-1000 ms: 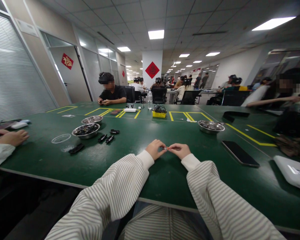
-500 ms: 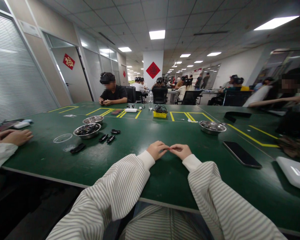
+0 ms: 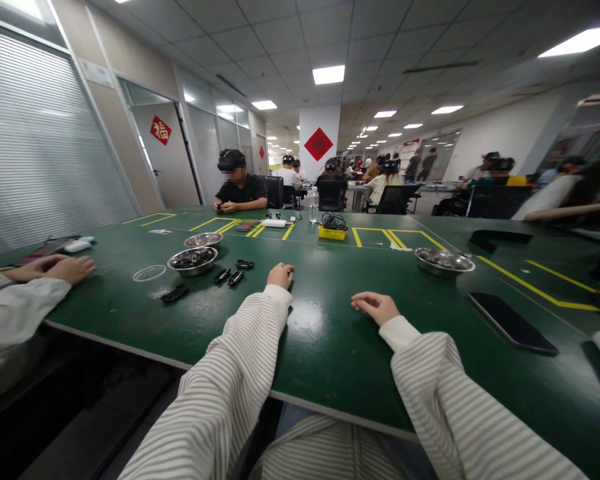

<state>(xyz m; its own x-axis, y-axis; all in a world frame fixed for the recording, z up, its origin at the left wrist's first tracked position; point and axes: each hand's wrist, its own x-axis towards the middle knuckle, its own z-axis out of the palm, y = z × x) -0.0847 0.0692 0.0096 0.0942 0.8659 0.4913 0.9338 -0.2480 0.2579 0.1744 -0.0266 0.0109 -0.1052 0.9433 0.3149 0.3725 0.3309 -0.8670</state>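
Observation:
My left hand (image 3: 281,275) is stretched forward over the green table (image 3: 330,333), fingers curled into a loose fist; whatever is inside is hidden. It is nearest to a few small black parts (image 3: 229,275) and a steel bowl (image 3: 193,261) full of black parts further left. My right hand (image 3: 375,307) rests on the table nearer to me. Its fingers are drawn together and point left, and I cannot make out anything between them. Both sleeves are striped.
A second steel bowl (image 3: 203,239), a clear round lid (image 3: 149,273) and another black part (image 3: 175,293) lie left. On the right are a steel bowl (image 3: 444,261) and a black phone (image 3: 511,323). Another person's hands (image 3: 55,269) rest at the left edge. Several people sit beyond.
My hands were together, pinching a tiny item between them. They have separated: the left hand has reached forward and left, the right stayed near me. The camera view tilted slightly.

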